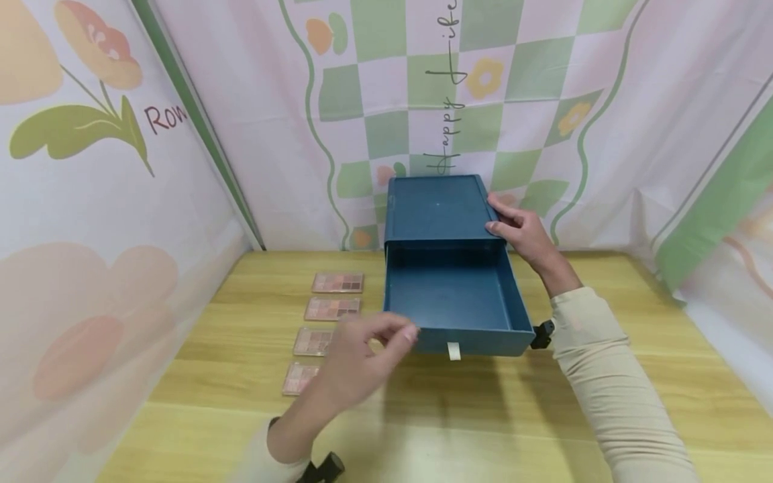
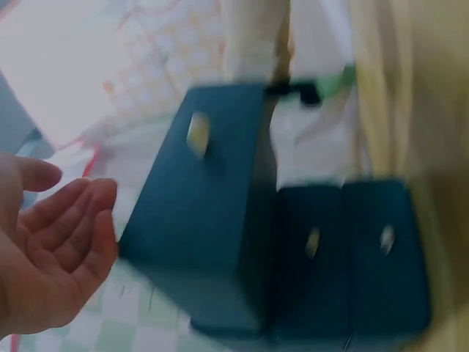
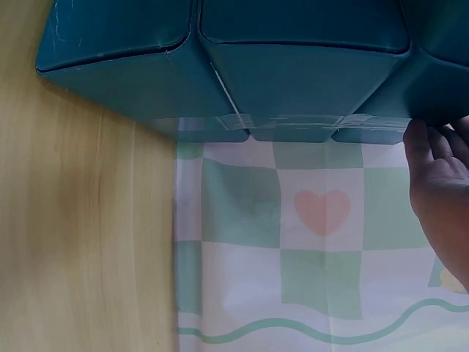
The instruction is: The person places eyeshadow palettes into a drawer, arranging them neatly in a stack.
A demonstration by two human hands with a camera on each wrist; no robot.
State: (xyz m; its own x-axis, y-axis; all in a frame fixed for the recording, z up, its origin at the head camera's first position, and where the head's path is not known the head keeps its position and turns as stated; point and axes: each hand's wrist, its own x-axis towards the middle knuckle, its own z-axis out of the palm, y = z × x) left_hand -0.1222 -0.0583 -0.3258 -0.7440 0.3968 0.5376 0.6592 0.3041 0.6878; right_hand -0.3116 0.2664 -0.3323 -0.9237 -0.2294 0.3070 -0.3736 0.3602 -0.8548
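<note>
A dark blue drawer unit (image 1: 443, 208) stands against the back curtain, its top drawer (image 1: 453, 295) pulled out with a bare bottom showing. My right hand (image 1: 525, 235) rests on the unit's right top edge, fingers and thumb against it. Beside the drawer's front left corner is my left hand (image 1: 368, 352), with nothing between its loosely bent fingers (image 2: 69, 227). A small pale pull tab (image 1: 454, 351) sticks out from the drawer front. Several eyeshadow palettes (image 1: 337, 282) lie in a column left of the unit, the nearer ones partly behind my left hand.
Two lower drawers (image 2: 311, 257), both closed, sit beneath the extended one, which overhangs the wooden table (image 1: 241, 335). Patterned curtains (image 1: 278, 134) rise behind and at both sides. Each wrist carries a black camera mount (image 1: 543, 333).
</note>
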